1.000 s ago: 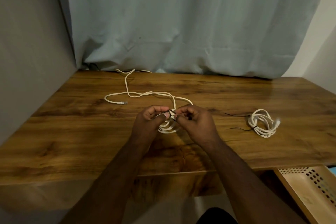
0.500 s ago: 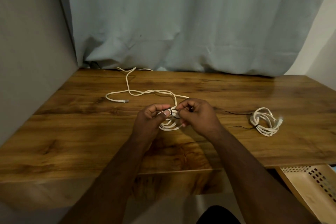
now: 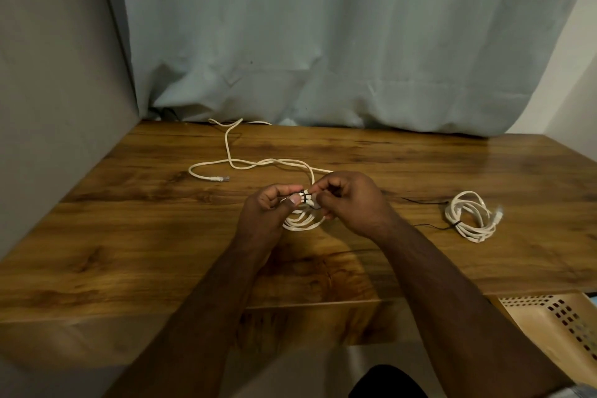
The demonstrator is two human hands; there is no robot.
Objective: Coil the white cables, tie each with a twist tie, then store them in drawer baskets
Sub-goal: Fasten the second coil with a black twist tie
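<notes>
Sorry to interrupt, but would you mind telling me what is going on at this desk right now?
A person is bundling white cables. Both hands, the left hand and the right hand, pinch a black twist tie around a coiled cable held just above the wooden table. Part of that cable still trails loose towards the curtain. Another coil lies already tied on the right, and a perforated basket shows at the lower right, not yet used.
</notes>
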